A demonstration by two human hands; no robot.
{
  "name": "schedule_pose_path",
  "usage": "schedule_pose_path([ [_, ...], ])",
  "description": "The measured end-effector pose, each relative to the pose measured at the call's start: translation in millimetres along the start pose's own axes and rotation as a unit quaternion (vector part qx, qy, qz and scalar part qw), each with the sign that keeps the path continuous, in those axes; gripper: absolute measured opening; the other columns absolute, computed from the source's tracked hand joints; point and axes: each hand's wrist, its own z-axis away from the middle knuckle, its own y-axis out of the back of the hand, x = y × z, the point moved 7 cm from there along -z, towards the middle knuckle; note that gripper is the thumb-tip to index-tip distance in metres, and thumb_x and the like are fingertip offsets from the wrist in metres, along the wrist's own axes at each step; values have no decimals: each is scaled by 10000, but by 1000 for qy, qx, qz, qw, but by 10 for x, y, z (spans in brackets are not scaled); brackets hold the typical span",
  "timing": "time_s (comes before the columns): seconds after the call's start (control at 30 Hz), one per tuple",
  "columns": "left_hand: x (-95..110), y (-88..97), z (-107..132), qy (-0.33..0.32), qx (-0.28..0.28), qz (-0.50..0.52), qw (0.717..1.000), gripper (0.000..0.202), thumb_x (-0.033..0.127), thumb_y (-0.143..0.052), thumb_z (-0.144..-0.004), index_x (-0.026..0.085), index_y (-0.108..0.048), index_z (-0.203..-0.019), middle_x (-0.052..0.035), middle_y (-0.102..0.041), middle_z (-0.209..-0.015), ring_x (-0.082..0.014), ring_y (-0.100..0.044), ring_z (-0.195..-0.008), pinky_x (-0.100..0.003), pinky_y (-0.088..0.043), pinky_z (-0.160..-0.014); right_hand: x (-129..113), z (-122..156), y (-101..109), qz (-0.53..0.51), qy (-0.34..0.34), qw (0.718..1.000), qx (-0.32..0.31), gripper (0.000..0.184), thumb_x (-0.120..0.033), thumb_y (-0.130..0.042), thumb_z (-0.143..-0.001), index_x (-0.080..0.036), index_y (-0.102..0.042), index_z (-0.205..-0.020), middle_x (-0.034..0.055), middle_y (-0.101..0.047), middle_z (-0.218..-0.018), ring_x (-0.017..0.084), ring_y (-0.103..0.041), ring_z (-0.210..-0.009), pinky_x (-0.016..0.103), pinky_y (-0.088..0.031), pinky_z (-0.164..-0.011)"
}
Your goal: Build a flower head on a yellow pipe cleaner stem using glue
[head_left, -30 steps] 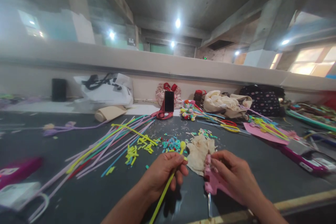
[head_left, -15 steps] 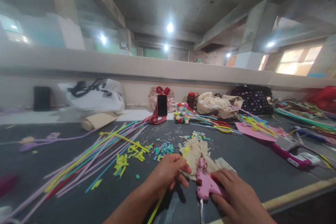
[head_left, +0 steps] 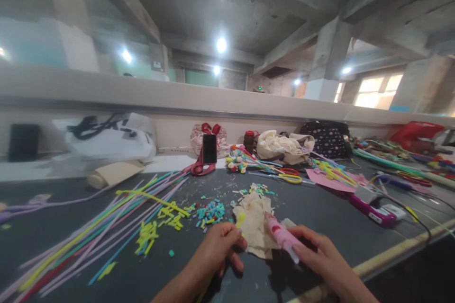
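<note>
My left hand [head_left: 221,247] is closed in a pinch on a yellow pipe cleaner [head_left: 241,220], whose bulbous yellow tip sticks up past the fingers. My right hand [head_left: 316,252] is wrapped round a pink hot glue gun [head_left: 279,231], tilted with its nozzle toward the upper left. Under the nozzle lies a crumpled cream cloth [head_left: 256,225], close to both hands. Left of the cloth are a heap of small blue and teal cut pieces [head_left: 211,213] and short yellow-green pieces [head_left: 146,236].
Long pipe cleaners [head_left: 88,232] spread across the left of the dark table. Scissors [head_left: 289,178] and a bundle of finished-looking colourful stems [head_left: 237,158] lie behind the cloth. A phone [head_left: 209,148] stands at the back. A purple power strip [head_left: 371,210] with cables sits at right.
My right hand has picked up and turned the glue gun, which earlier lay on the cloth. My left hand keeps the yellow pipe cleaner. The whole view has shifted slightly right.
</note>
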Motion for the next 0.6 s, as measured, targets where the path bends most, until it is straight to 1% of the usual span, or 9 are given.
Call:
schedule_pose_path([
  [0.03, -3, 1, -7, -1, 0, 0, 1000, 195, 330, -425, -740, 149, -475, -689, -108, -658, -939, -85, -604, -402, -135, -198, -236, 52, -6, 60, -48, -21, 998, 22, 314, -417, -629, -675, -195, -678, -893, 5, -656, -737, 174, -562, -668, 242, -415, -588],
  [0.1, -12, 1, -19, 0, -1, 2, 1000, 182, 311, -418, -742, 147, -476, -689, -112, -657, -943, -85, -603, -404, -132, -203, -236, 149, 1, 178, -145, -61, 984, 78, 316, -411, -677, -632, -171, -692, -836, 1, -633, -620, 139, -528, -549, 233, -398, -520],
  [0.2, -28, -2, -25, 5, -3, 8, 1000, 158, 280, -420, -735, 145, -481, -681, -107, -660, -921, -85, -599, -397, -130, -212, -236, 210, 24, 261, -266, -85, 952, 127, 287, -394, -658, -684, -134, -694, -801, 14, -612, -566, 114, -490, -478, 222, -383, -471],
  [0.23, -31, -3, -23, 5, -1, 11, 1000, 161, 280, -420, -737, 144, -485, -679, -102, -661, -908, -86, -599, -395, -130, -214, -235, 200, 22, 262, -300, -78, 942, 128, 277, -385, -625, -725, -126, -692, -798, 22, -613, -572, 111, -489, -481, 216, -380, -467],
  [0.33, -28, -6, -7, 1, 11, 21, 1000, 158, 272, -436, -736, 141, -495, -669, -76, -657, -863, -81, -593, -391, -126, -215, -234, 141, 1, 200, -395, -61, 911, 99, 293, -364, -518, -818, -124, -687, -811, 37, -619, -579, 112, -492, -489, 202, -386, -464],
  [0.43, -8, 2, 3, -9, 23, 40, 999, 159, 273, -463, -735, 142, -503, -655, -22, -643, -720, -64, -555, -346, -124, -211, -231, 86, -9, 136, -470, -56, 875, 98, 305, -365, -474, -841, -136, -677, -851, 46, -632, -635, 106, -485, -477, 195, -394, -445],
  [0.47, 4, 10, 4, -12, 25, 49, 998, 168, 283, -473, -736, 142, -507, -652, 5, -623, -639, -54, -521, -312, -124, -210, -229, 61, -9, 109, -483, -53, 869, 96, 299, -362, -475, -841, -136, -670, -866, 47, -634, -655, 99, -476, -466, 191, -390, -436],
  [0.53, 37, 36, 16, -16, 24, 72, 997, 201, 322, -501, -731, 144, -509, -638, 51, -565, -509, -30, -430, -247, -126, -196, -225, 8, -4, 44, -492, -47, 865, 85, 297, -358, -473, -847, -127, -653, -892, 47, -628, -658, 88, -454, -447, 184, -379, -428],
  [0.6, 80, 69, 49, -18, 13, 108, 994, 239, 369, -529, -715, 147, -504, -630, 68, -546, -489, -4, -351, -225, -125, -173, -227, -32, 5, -29, -488, -40, 870, 67, 301, -361, -465, -855, -119, -634, -912, 38, -612, -622, 82, -436, -436, 182, -365, -430],
])
